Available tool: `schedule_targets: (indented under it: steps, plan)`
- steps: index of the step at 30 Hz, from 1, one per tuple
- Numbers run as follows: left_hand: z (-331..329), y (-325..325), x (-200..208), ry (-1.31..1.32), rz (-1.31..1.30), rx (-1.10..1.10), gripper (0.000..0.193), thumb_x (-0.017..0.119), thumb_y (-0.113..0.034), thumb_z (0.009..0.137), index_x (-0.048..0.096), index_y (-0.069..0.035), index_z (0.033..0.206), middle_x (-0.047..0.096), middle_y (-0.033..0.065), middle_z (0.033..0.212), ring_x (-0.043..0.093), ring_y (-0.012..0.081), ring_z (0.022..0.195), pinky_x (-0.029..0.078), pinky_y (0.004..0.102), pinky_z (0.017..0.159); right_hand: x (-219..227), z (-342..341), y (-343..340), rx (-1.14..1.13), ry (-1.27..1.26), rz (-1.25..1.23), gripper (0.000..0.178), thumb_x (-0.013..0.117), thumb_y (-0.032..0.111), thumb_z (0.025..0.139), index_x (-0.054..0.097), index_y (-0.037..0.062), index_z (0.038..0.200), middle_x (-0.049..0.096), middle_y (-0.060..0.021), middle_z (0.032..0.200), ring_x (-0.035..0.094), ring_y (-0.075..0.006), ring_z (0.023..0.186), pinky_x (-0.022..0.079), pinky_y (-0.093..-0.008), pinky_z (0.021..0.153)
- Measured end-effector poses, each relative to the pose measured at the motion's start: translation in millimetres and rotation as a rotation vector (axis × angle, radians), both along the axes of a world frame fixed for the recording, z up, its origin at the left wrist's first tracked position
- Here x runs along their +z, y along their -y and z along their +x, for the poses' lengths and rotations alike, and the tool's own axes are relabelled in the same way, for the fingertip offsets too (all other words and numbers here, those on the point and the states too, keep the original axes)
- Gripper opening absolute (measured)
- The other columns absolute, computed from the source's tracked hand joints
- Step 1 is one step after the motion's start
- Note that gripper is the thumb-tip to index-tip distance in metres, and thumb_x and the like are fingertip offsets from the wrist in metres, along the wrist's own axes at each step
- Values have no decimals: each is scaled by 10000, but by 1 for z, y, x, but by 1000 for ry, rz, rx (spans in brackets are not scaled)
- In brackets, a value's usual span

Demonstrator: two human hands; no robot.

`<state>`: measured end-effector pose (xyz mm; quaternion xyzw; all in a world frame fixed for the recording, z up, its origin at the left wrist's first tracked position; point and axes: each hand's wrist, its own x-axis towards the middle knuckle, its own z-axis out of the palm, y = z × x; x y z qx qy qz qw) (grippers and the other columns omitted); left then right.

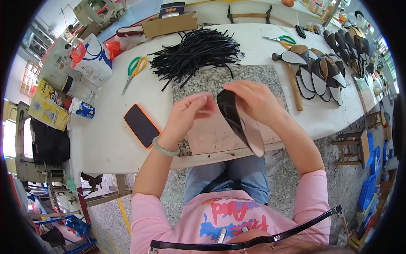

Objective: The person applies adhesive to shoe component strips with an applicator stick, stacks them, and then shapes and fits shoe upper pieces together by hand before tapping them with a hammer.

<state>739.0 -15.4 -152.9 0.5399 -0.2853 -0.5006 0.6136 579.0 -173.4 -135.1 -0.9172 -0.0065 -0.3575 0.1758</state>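
Note:
My right hand [253, 99] grips a shoe upper [231, 112], glossy black outside with a pale lining, by its upper end. It hangs tilted over a granite slab [262, 76], its lower end toward me. Just left of it is my left hand [192, 109], apart from the upper; its fingers are smeared by motion, and a pale green bangle circles the wrist. A pinkish sheet [207, 135] covers the near part of the slab. Beyond my hands lies a heap of thin black strips [196, 53].
Scissors [134, 70] and an orange-cased phone [142, 126] lie left. A hammer [294, 84], more scissors [283, 40] and several stacked shoe uppers [319, 76] are right. A blue can [84, 109], a jar [78, 89] and a cardboard box [169, 26] stand toward the table's edges.

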Motion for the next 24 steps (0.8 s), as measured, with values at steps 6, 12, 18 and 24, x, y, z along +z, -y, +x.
schedule_targets:
  steps: [6,12,18,24]
  plan:
    - [-29,10,9,-100,-364,81,180,613,-199,925,613,-26,975,593,-39,870,503,40,758,408,187,700,15,-10,-20,-52,233,-96,227,617,77,827,627,55,1053,633,-109,1050,585,-236,1038,448,-348,900]
    - [-40,7,8,110,-269,38,151,653,-180,897,625,-43,953,585,-58,846,488,18,761,398,181,692,-15,-23,-31,-94,-75,1022,232,536,237,958,599,19,1008,597,-76,900,533,-154,841,429,-287,765]
    - [-50,11,5,-73,-226,-9,117,639,-149,902,623,-52,965,603,-44,892,524,28,821,414,190,753,-19,-30,-30,6,26,833,222,556,232,940,566,10,934,541,-82,846,513,-205,814,414,-326,743]
    - [-56,10,-17,-2,-347,-96,122,611,-124,915,608,-53,1015,595,-43,970,508,40,906,405,218,815,-20,-44,-37,-97,39,597,203,568,199,912,543,6,854,539,-137,843,507,-304,831,414,-375,731]
